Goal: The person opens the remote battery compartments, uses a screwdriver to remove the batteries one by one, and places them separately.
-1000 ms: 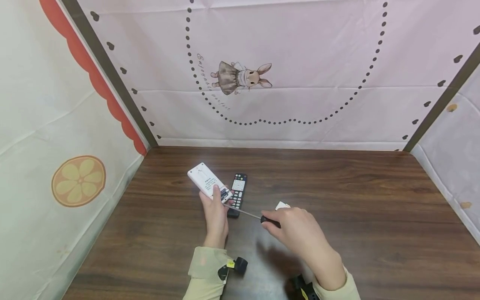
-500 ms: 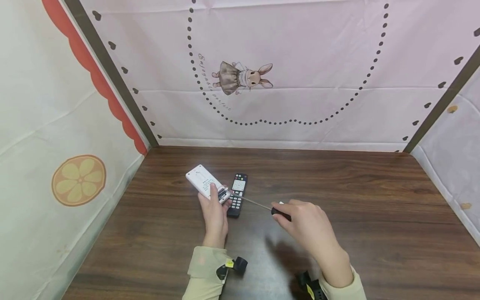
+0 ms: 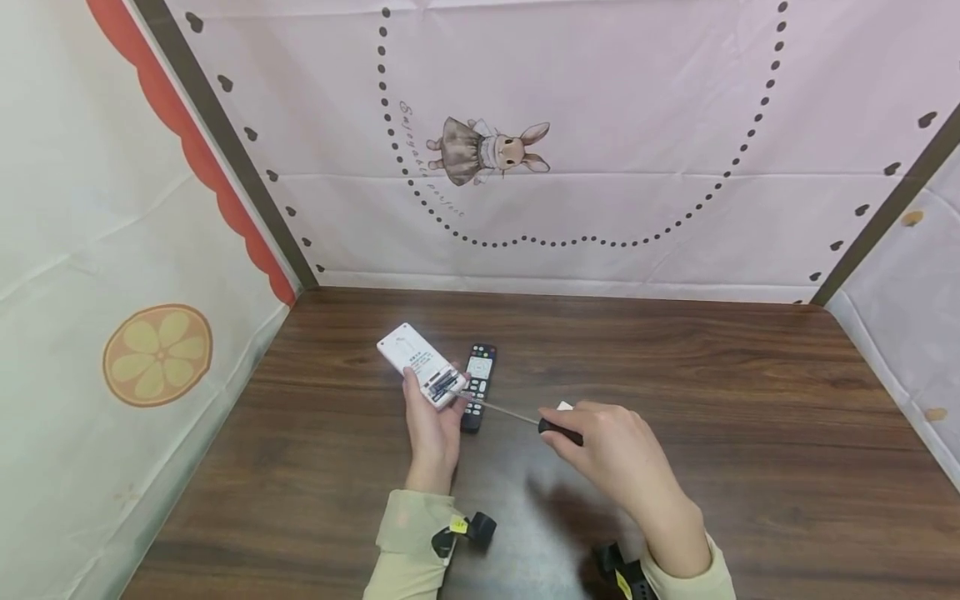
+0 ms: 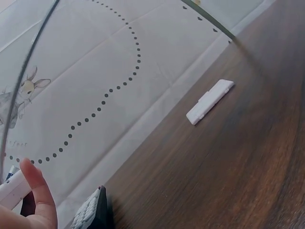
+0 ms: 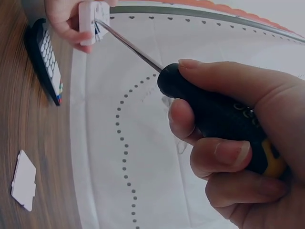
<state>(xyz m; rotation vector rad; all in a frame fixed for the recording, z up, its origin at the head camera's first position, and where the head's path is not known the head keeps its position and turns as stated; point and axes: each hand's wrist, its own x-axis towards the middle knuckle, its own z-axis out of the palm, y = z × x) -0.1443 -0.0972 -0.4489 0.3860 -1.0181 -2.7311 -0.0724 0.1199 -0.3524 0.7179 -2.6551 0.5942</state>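
My left hand (image 3: pixel 433 437) holds a white remote control (image 3: pixel 412 354), its printed back facing up and its battery compartment (image 3: pixel 444 385) uncovered at the near end. Dark battery shapes show inside. My right hand (image 3: pixel 618 454) grips a screwdriver (image 5: pixel 205 105) by its black and yellow handle. The thin metal shaft (image 3: pixel 506 410) points left, with its tip right at the compartment. In the right wrist view the thumb and curled fingers wrap the handle. The left wrist view shows the left thumb (image 4: pixel 40 191) at the remote's edge.
A black remote control (image 3: pixel 478 387) with white keys lies on the wooden table (image 3: pixel 750 417), just right of the white one. A small white battery cover (image 4: pixel 209 101) lies farther right, partly hidden by the right hand in the head view. Patterned cloth walls (image 3: pixel 600 125) enclose the table.
The screwdriver and right hand have moved right and slightly up, then back a little left. The left thumb has shifted left along the white remote, showing more of the battery compartment.
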